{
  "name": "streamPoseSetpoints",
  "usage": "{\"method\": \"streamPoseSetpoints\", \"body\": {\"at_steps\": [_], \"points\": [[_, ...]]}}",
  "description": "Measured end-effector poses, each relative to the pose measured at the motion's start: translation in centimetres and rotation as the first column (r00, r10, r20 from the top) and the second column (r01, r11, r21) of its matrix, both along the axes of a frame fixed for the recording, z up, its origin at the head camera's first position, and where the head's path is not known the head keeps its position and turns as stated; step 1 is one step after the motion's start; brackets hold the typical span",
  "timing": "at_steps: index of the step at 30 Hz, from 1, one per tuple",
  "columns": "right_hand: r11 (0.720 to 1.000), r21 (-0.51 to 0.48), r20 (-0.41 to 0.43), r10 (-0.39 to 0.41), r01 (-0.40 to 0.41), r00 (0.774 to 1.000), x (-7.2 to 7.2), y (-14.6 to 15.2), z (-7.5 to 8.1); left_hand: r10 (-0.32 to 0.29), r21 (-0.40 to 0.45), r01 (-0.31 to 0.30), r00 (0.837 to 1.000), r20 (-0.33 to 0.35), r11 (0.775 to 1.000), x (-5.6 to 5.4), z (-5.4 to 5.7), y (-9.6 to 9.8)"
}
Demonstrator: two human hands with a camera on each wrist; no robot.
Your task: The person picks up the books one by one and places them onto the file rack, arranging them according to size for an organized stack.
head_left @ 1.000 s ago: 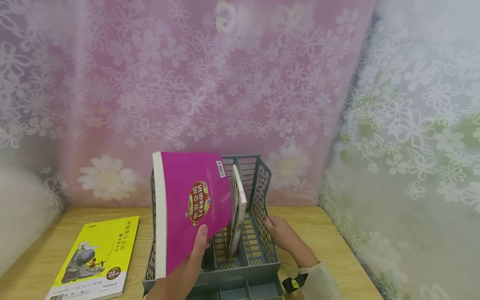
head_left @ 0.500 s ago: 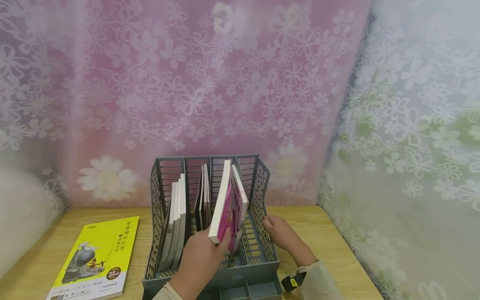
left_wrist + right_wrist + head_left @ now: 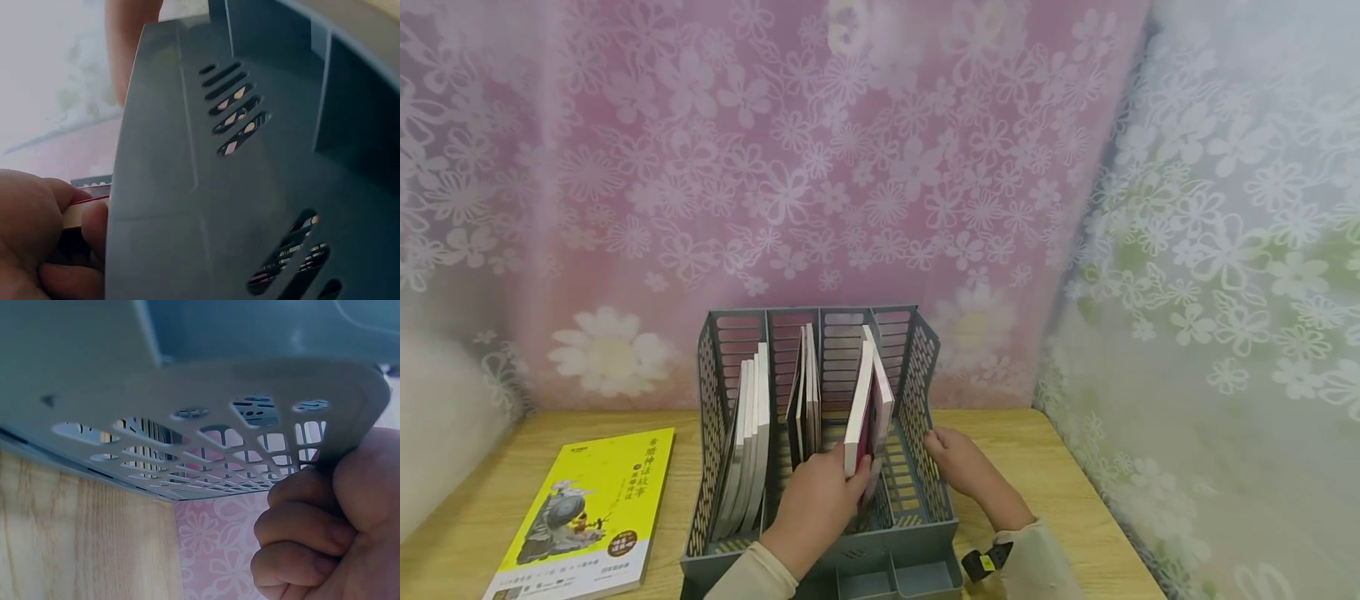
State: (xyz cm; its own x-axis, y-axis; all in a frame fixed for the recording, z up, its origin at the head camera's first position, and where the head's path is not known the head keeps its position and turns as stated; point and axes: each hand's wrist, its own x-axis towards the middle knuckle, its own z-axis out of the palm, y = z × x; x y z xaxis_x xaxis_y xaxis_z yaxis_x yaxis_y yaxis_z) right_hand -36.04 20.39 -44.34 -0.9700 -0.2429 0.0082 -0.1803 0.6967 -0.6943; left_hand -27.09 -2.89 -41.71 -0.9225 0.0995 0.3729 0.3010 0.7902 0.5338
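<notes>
My left hand [image 3: 820, 504] pinches a magenta-covered book [image 3: 859, 408] near its lower front corner, thumb on the right side. The book stands on edge, tilted slightly right, in the third compartment of a grey file rack [image 3: 925, 540]. Right beside it leans a white-edged book [image 3: 883, 400]. In the left wrist view, the held book's edge [image 3: 75, 216] shows between thumb and fingers behind the rack's front panel [image 3: 156, 175]. My right hand [image 3: 958, 465] grips the front edge of the rack's perforated right wall; its curled fingers [image 3: 294, 525] show in the right wrist view.
Several thin books [image 3: 748, 450] stand in the leftmost compartment, and several more [image 3: 806, 392] in the second. A yellow book [image 3: 591, 508] lies flat on the wooden table [image 3: 1030, 467], left of the rack. Flowered curtains [image 3: 790, 167] hang behind and to the right.
The magenta book has swung from facing me broadside to edge-on and moved right and down into the third compartment with my left hand. My right hand has stayed on the rack wall.
</notes>
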Motion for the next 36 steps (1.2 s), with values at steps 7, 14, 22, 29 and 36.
{"method": "streamPoseSetpoints", "body": {"at_steps": [7, 14, 22, 29, 36], "points": [[1.000, -0.013, 0.004, -0.010, 0.010, 1.000, 0.21, 0.40, 0.50, -0.058, -0.012, 0.059, 0.998, 0.032, 0.998, -0.37, 0.34, 0.60], [1.000, -0.016, 0.017, -0.018, 0.019, 1.000, 0.02, 0.35, 0.42, -0.036, -0.036, 0.038, 0.998, 0.048, 0.999, -0.50, 0.32, 0.72], [0.999, -0.029, 0.017, -0.021, 0.022, 1.000, 0.02, 0.28, 0.31, -0.082, -0.025, 0.086, 0.987, 0.137, 0.996, -0.13, 0.14, 0.46], [1.000, -0.020, 0.019, -0.024, 0.024, 1.000, -0.14, 0.21, 0.13, -0.091, 0.033, 0.087, 0.979, 0.180, 0.996, -0.23, 0.07, 0.47], [1.000, -0.002, 0.018, -0.007, 0.007, 1.000, -0.15, -0.05, 0.22, -0.020, 0.047, 0.015, 0.992, 0.124, 0.999, -0.76, -0.48, 0.57]]}}
